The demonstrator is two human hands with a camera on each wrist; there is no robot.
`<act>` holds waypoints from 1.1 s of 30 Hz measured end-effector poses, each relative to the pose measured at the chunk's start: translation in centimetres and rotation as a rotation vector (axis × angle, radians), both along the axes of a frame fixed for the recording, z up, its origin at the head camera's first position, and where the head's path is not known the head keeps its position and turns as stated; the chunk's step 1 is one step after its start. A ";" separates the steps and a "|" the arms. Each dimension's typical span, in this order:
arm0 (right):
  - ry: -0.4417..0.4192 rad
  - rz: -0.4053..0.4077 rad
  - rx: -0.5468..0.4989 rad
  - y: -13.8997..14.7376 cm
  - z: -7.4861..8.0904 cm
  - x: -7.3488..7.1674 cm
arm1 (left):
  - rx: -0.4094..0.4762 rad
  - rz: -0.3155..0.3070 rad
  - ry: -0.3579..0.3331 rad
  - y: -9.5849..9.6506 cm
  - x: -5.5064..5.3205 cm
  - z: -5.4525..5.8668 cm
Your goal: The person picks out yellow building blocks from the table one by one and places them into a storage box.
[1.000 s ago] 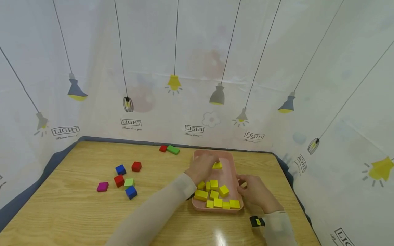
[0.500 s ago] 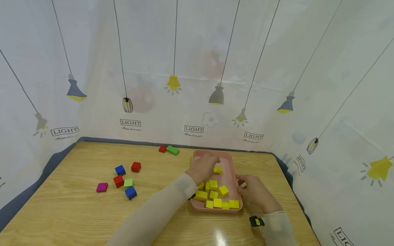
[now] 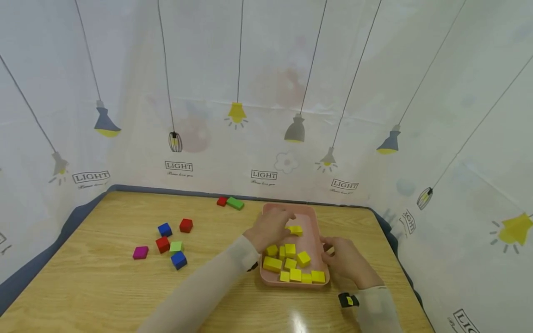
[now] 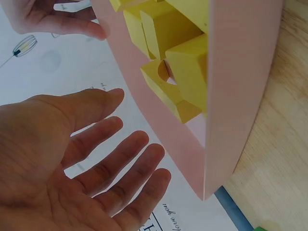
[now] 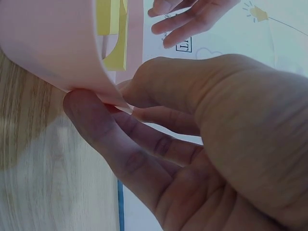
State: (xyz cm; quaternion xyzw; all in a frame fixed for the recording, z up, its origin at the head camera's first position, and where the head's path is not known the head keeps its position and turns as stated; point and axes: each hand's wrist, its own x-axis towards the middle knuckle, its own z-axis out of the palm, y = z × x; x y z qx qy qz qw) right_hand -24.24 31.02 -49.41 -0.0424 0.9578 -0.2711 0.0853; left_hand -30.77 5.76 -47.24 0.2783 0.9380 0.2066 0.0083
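Observation:
In the head view a pink tray point(image 3: 309, 240) holds several yellow blocks, many gathered at its near end. Farther up the tray lies a yellow block with an arch cut-out point(image 3: 296, 230); the left wrist view shows such a yellow arch block point(image 4: 168, 94) among others. My left hand point(image 3: 268, 230) hovers over the tray's left side, fingers loosely spread and holding nothing. At the tray's right wall, my right hand point(image 3: 345, 260) pinches the rim point(image 5: 108, 79), thumb on the inner side and fingers outside.
Left on the wooden table point(image 3: 104, 286) lie a magenta block point(image 3: 140, 252), red block point(image 3: 186, 225), blue block point(image 3: 178, 260) and light green block point(image 3: 176, 247), among others. A green block point(image 3: 235, 203) and smaller red block point(image 3: 222, 201) sit by the back edge, before a printed curtain point(image 3: 208, 69).
My left hand has let go of the yellow arch block, which came down onto the tray, and has drawn slightly left. The right hand keeps its hold on the rim.

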 end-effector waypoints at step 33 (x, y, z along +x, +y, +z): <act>0.001 0.035 -0.001 1.5 -0.5 0.8 | -0.083 0.082 0.047 -14.0 5.0 -0.8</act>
